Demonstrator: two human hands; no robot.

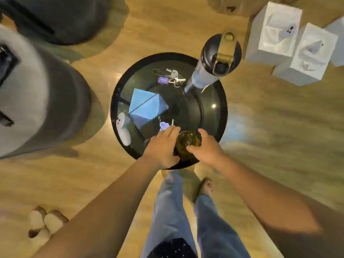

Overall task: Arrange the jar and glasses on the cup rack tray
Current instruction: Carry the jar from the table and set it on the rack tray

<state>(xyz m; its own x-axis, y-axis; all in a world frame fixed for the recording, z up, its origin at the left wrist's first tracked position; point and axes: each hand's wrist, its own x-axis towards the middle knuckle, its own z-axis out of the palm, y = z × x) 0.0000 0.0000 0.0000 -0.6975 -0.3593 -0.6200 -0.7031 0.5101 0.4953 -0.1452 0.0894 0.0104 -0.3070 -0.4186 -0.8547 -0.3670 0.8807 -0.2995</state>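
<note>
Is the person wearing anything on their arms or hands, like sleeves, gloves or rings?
No. Both forearms are bare as far up as the picture shows, with no sleeves in sight. The left hand and the right hand have no gloves. I see no watch or bracelet; rings are too blurry to tell.

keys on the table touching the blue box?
No. The keys lie apart from the blue box, with bare dark table between them.
</note>
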